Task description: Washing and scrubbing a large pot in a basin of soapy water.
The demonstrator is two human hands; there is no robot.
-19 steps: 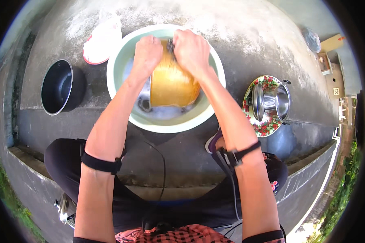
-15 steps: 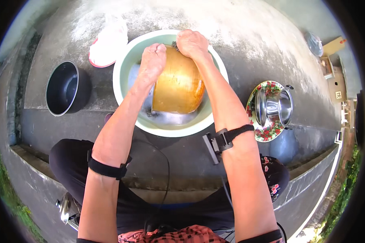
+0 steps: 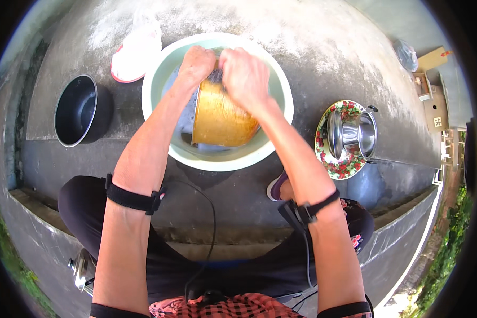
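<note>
A golden-brown stained metal pot (image 3: 225, 122) lies on its side in a pale green basin (image 3: 222, 163) with some soapy water. My left hand (image 3: 197, 64) is closed at the pot's far end, its fingers curled over the edge. Against the pot's upper side, my right hand (image 3: 244, 74) presses a dark steel wool scourer (image 3: 216, 76). That hand is slightly smeared by motion, and its fingers partly hide the scourer.
Left of the basin stands a black pot (image 3: 75, 110). Behind it sits a white plastic bag (image 3: 142, 50) on a red-rimmed dish. To the right, a floral tray (image 3: 344, 168) holds a steel pot (image 3: 368, 135). A cable (image 3: 213, 222) hangs between my arms.
My right hand has moved down and left over the pot with the scourer, which shows more now. My left hand stays at the pot's far end. The whole view has shifted slightly.
</note>
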